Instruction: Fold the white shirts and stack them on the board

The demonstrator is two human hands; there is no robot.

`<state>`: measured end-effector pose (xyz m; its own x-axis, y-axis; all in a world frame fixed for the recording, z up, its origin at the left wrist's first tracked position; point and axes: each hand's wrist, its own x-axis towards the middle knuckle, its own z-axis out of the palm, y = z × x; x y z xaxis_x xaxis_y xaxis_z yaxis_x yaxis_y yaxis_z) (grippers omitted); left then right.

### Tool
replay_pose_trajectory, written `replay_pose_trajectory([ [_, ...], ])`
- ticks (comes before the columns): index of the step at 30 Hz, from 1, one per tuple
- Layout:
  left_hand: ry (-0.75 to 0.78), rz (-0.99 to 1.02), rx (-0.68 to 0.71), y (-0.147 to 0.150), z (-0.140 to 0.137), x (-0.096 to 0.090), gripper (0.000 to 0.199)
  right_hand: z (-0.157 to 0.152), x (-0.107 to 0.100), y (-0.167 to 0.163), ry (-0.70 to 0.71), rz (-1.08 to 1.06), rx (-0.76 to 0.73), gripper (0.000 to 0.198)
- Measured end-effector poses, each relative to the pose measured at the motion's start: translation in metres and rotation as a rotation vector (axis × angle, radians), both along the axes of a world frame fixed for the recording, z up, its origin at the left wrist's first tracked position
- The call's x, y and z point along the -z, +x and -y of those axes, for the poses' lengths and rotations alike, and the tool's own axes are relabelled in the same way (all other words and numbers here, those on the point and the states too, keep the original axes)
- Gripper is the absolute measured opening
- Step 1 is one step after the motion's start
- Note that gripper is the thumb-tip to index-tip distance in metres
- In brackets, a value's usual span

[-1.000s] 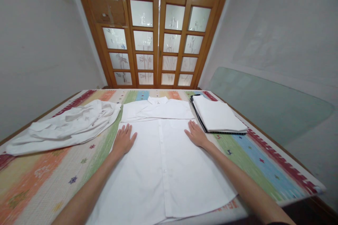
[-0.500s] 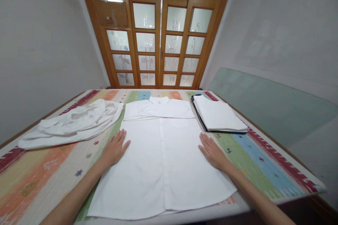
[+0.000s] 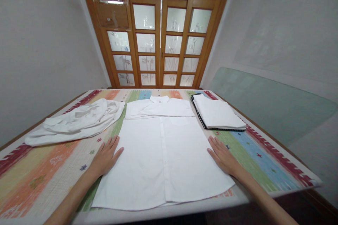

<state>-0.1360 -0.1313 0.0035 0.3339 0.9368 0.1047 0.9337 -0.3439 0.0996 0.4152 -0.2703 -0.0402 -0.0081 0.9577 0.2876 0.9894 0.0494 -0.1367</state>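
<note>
Left hand (image 3: 107,155), right hand (image 3: 221,154) flat, released, bordering one shirt (image 3: 142,158). One crumpled cloth (image 3: 81,120), one folded pile (image 3: 219,112). Collar mark (image 3: 160,101) illegible.

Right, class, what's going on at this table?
A white shirt lies front up on a patterned tablecloth, its sleeves folded across the chest. A person's open left hand and right hand are at its two side edges. A rumpled white cloth lies to the left, folded clothes to the right.
</note>
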Motion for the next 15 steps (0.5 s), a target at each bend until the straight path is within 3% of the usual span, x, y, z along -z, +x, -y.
replay_pose_trajectory([
  [4, -0.055, 0.155, -0.090, -0.003, -0.006, -0.005, 0.074, -0.002, -0.008, 0.006, 0.036, -0.153, 0.083, 0.054],
  [9, -0.175, 0.616, -0.150, 0.008, -0.018, -0.029, 0.059, -0.023, -0.028, -0.009, 0.018, -0.578, 0.030, 0.044],
  [12, -0.289, 0.892, -0.303, 0.016, -0.023, -0.044, 0.053, -0.037, -0.042, -0.016, -0.009, -0.808, 0.129, 0.046],
  [15, -0.389, 1.035, -0.384, 0.019, -0.028, -0.051, 0.054, -0.050, -0.054, -0.019, -0.076, -0.936, 0.226, 0.047],
])
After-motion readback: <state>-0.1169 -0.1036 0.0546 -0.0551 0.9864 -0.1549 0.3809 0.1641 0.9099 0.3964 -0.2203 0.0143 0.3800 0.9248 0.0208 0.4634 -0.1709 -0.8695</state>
